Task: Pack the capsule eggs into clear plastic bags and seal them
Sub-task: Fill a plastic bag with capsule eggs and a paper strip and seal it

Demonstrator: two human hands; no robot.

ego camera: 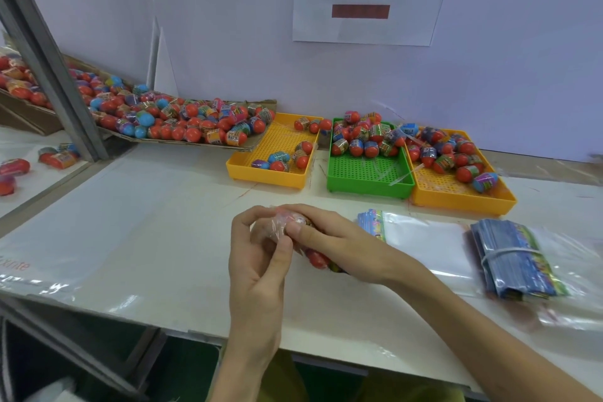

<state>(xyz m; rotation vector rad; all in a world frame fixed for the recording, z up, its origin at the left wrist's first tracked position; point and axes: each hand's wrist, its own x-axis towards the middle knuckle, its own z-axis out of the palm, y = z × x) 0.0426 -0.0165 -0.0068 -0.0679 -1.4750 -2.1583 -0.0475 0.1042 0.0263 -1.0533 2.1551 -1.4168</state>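
From my remote station I read both hands meeting above the near middle of the table (pixel 163 238). The left hand (pixel 257 258) has thumb and fingers curled, pinching the crinkled film of a clear plastic bag (pixel 277 225). The right hand (pixel 326 238) wraps its fingers over the same bag from the other side, thumb pressed on the film. Inside the bag I can make out capsule eggs (pixel 318 258): smooth, glossy, one red dome showing below the right palm; their count cannot be told.

Materials on the surface:
- Left yellow tray (pixel 248 170), rigid plastic with perforated grid floor, holding a few eggs.
- Green tray (pixel 368 183), same grid pattern, eggs heaped at its far end.
- Right yellow tray (pixel 463 196), eggs along its far and right parts.
- Cardboard sheet (pixel 261 108), flat with worn edges, carrying a dense heap of loose eggs (pixel 182 124), red, blue and purple halves with printed bands.
- Stack of flat clear bags (pixel 424 238) with printed header strips, just right of the hands.
- Banded bundle (pixel 512 258) of printed cards, held by a rubber band, lying on clear film.

The table is white, smooth and slightly glossy. Behind it stands a pale wall panel with a paper sign (pixel 362 0). A grey metal post (pixel 49 59) rises at the left.
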